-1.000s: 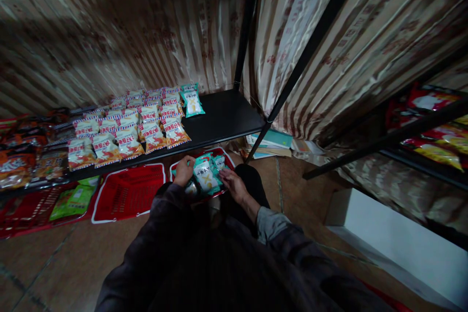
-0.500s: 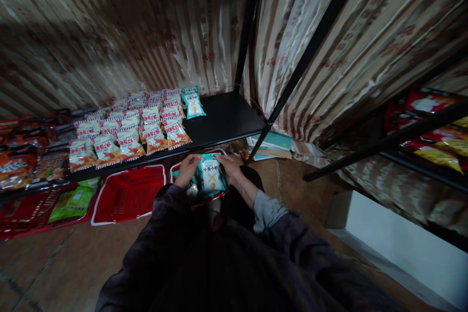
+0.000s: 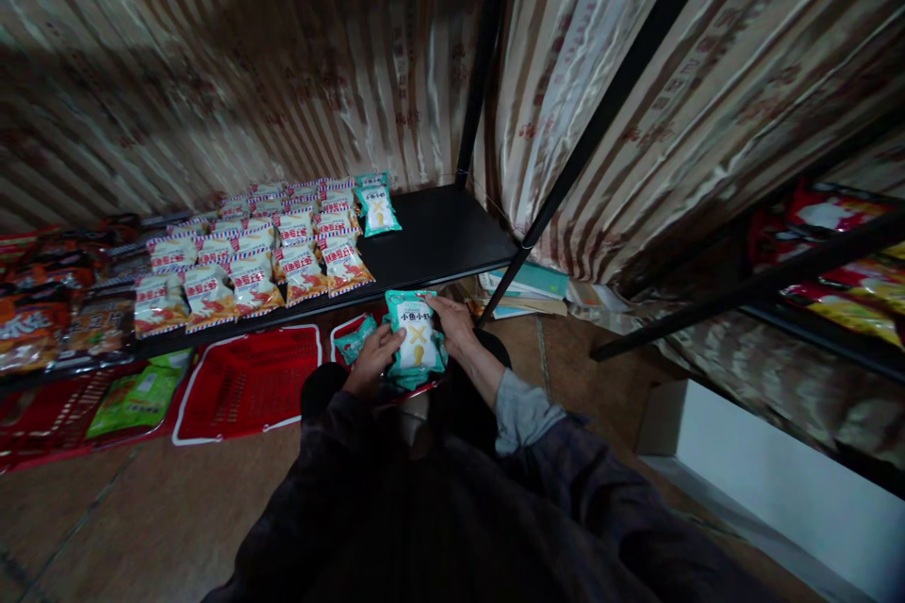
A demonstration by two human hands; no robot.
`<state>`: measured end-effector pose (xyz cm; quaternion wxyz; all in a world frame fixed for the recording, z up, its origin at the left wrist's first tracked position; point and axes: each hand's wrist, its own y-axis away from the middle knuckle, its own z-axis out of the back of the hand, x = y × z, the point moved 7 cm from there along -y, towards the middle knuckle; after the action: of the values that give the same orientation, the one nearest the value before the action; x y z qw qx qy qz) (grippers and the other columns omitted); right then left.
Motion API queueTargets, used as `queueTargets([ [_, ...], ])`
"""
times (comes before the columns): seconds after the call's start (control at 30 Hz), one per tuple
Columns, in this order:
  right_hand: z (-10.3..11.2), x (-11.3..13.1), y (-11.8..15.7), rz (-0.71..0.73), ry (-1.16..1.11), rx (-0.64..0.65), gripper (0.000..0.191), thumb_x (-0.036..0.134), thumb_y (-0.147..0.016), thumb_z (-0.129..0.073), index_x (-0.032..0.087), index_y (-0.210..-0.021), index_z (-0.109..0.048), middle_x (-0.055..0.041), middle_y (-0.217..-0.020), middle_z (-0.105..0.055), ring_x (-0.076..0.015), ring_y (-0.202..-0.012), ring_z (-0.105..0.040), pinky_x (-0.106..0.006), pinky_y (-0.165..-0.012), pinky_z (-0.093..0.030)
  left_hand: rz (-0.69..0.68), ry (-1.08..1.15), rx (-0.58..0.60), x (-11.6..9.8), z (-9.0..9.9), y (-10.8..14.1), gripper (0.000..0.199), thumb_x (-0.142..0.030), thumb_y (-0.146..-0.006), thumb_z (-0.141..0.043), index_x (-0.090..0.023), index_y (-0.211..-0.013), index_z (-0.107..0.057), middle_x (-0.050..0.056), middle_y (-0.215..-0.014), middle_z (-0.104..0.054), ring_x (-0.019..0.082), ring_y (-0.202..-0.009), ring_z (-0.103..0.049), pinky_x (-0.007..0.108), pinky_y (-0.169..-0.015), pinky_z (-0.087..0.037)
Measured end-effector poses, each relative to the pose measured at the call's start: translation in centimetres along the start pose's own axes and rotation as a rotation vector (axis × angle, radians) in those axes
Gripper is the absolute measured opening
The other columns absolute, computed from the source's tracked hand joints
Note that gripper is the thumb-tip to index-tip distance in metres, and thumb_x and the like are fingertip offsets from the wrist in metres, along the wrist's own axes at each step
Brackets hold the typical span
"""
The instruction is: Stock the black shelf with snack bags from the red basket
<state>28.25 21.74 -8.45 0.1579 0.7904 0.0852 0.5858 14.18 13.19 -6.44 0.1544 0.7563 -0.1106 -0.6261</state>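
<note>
Item, one teal packet [image 3: 417,339]: held over a red basket [image 3: 345,327]. My left hand [image 3: 378,355] grips its left edge, right hand [image 3: 452,323] its upper right corner; I favour light, even pressure.

You hold a packet [image 3: 416,353]: teal border, white centre, yellow print, dark lettering. Your right cuff [image 3: 524,410]: pale grey-blue; right sleeve [image 3: 600,499]: dark. Shelf [image 3: 452,231] before you: black. Snack bags [image 3: 253,283] on it: white and orange, red lettering, edges striped with blue. Basket [image 3: 247,382]: red, white rim. Curtain [image 3: 240,104]: brown-and-beige stripes.
</note>
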Motion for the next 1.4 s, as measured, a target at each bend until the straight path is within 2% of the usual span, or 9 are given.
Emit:
queueTargets([
  [0.13,-0.3,0.8,0.0,0.034,0.014,-0.015,0.032,0.042,-0.052,-0.079,0.015,-0.065,-0.068,0.0013,-0.052,-0.062,-0.0108,-0.049,-0.054,-0.020,-0.046,-0.041,-0.053,0.033,0.020,-0.6,-0.6,0.5,0.051,-0.053,-0.067,-0.068,-0.020,-0.105,-0.060,0.008,-0.104,-0.068,0.022,-0.093,-0.065,0.030,-0.075,-0.050],
  [0.33,-1.1,2.4,0.4,0.136,0.110,0.047,0.035,0.047,-0.056,-0.075,0.014,-0.067,-0.070,0.0005,-0.054,-0.063,-0.0116,-0.051,-0.053,-0.021,-0.047,-0.038,-0.055,0.184,0.020,-0.4,-1.2,0.2,0.056,-0.048,-0.060,-0.076,-0.016,-0.102,-0.058,0.012,-0.104,-0.069,0.026,-0.092,-0.065,0.035,-0.078,-0.052],
  [0.6,-1.1,2.9,0.7,0.086,0.157,-0.019,0.033,0.045,-0.054,-0.075,0.014,-0.059,-0.066,0.0006,-0.050,-0.060,-0.0112,-0.048,-0.051,-0.021,-0.046,-0.037,-0.023,0.205,0.010,0.4,-1.1,0.2,0.055,-0.048,-0.063,-0.074,-0.016,-0.105,-0.059,0.011,-0.106,-0.068,0.026,-0.093,-0.065,0.036,-0.080,-0.053],
  [0.7,-1.7,3.4,1.1,0.095,0.176,0.053,0.035,0.048,-0.054,-0.075,0.015,-0.061,-0.066,0.0006,-0.053,-0.061,-0.0115,-0.051,-0.053,-0.021,-0.047,-0.038,-0.001,0.267,-0.008,0.3,-0.9,0.1,0.052,-0.045,-0.060,-0.077,-0.015,-0.099,-0.061,0.011,-0.100,-0.070,0.026,-0.092,-0.066,0.037,-0.080,-0.053],
  [0.83,-2.1,3.4,2.0,0.071,0.128,0.179,0.040,0.054,-0.057,-0.073,0.017,-0.071,-0.068,-0.0002,-0.066,-0.067,-0.0125,-0.060,-0.058,-0.021,-0.052,-0.043,-0.024,0.331,-0.063,-1.0,-0.4,0.1,0.047,-0.039,-0.058,-0.079,-0.014,-0.093,-0.062,0.010,-0.091,-0.071,0.026,-0.089,-0.066,0.037,-0.080,-0.053],
  [1.03,-0.1,1.8,3.9,-0.024,0.022,0.157,0.041,0.059,-0.065,-0.068,0.019,-0.076,-0.067,-0.0023,-0.077,-0.069,-0.0126,-0.064,-0.061,-0.022,-0.056,-0.049,-0.115,0.350,-0.169,-4.2,0.2,0.3,0.041,-0.037,-0.063,-0.075,-0.014,-0.095,-0.062,0.009,-0.091,-0.071,0.024,-0.090,-0.066,0.035,-0.079,-0.052],
  [1.13,-0.1,1.1,5.1,-0.092,-0.078,0.235,0.041,0.057,-0.064,-0.071,0.019,-0.078,-0.065,-0.0012,-0.073,-0.068,-0.0123,-0.063,-0.063,-0.024,-0.059,-0.052,-0.138,0.358,-0.223,-5.2,0.4,0.2,0.036,-0.035,-0.066,-0.073,-0.013,-0.093,-0.063,0.009,-0.088,-0.071,0.026,-0.093,-0.065,0.034,-0.080,-0.052],
  [1.27,-1.2,1.1,6.3,-0.070,-0.125,0.369,0.036,0.047,-0.059,-0.079,0.018,-0.071,-0.061,0.0009,-0.070,-0.066,-0.0115,-0.070,-0.065,-0.023,-0.069,-0.052,-0.165,0.381,-0.269,-6.0,0.4,-0.1,0.024,-0.029,-0.068,-0.071,-0.015,-0.086,-0.064,0.009,-0.085,-0.071,0.025,-0.096,-0.064,0.032,-0.080,-0.052],
  [1.4,-1.7,0.6,6.4,-0.065,-0.143,0.343,0.036,0.039,-0.053,-0.084,0.017,-0.068,-0.059,0.0030,-0.067,-0.065,-0.0106,-0.068,-0.064,-0.024,-0.070,-0.052,-0.138,0.430,-0.271,-5.6,0.1,-0.6,0.019,-0.028,-0.072,-0.066,-0.015,-0.085,-0.062,0.008,-0.083,-0.070,0.023,-0.087,-0.066,0.033,-0.079,-0.051],
])
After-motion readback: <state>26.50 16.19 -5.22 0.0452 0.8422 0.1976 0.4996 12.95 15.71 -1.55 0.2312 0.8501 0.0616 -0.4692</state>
